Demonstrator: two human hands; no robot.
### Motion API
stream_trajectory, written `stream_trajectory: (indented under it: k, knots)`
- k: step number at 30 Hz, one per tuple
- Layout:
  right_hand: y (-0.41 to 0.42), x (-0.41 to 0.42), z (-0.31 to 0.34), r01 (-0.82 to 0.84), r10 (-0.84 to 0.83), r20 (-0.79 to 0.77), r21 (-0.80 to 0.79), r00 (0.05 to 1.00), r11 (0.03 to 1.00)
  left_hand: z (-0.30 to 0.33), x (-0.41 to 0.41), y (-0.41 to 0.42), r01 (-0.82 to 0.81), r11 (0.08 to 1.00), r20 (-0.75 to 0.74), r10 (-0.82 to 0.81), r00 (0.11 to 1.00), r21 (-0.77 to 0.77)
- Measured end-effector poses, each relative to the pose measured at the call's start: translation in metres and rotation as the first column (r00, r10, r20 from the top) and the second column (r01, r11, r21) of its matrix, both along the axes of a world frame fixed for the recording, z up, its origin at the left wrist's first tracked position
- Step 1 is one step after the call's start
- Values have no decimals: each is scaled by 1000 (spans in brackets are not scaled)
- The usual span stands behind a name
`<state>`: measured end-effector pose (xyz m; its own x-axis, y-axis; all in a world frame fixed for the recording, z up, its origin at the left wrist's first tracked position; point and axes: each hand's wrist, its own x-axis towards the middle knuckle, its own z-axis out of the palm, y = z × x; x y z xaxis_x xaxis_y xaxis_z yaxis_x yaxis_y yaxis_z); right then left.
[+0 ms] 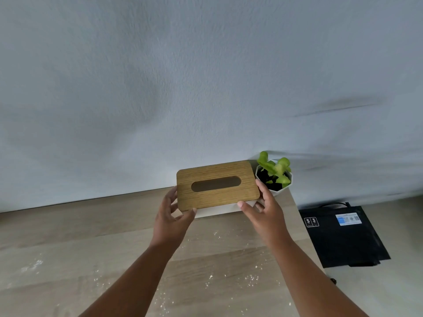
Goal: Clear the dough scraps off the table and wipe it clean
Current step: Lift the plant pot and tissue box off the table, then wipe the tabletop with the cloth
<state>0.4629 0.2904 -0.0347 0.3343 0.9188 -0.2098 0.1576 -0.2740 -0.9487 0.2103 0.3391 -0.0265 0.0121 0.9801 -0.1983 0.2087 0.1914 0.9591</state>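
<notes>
On table (91, 248), 1 tissue box (217, 186), gripped by L hand (170, 221) & R hand (263, 209)

I get a single view, worn on the person's head, looking forward and down across the table (68, 248) toward the wall (183, 76) behind it. It sits close above the near tabletop, both forearms reaching in from the bottom edge.

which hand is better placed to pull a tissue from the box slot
Right, marginally. Both hands grip the tissue box ends; the right hand thumb lies on the lid's front edge, while the left hand can steady it.
</notes>
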Motion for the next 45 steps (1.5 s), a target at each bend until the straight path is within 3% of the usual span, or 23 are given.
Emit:
stream_trajectory:
  k: [11, 23, 40, 45]
  knots:
    - [-18, -8, 6, 40, -40, 68, -6, 997, 999, 10, -10, -23, 19, 1000, -150, -19, 989, 5]
    - [-80, -18, -3, 6, -4, 105, -21, 994, 1000, 14, -30, -89, -26, 1000, -156, 24, 987, -11]
    - [-256, -23, -17, -73, 92, 230, -87, 969, 994, -15, -87, -252, 31, 999, -246, -33, 969, -12]
    - [-316, -23, -9, -103, 137, 372, -108, 918, 989, -10, -100, -301, 18, 1000, -272, -17, 962, 1]
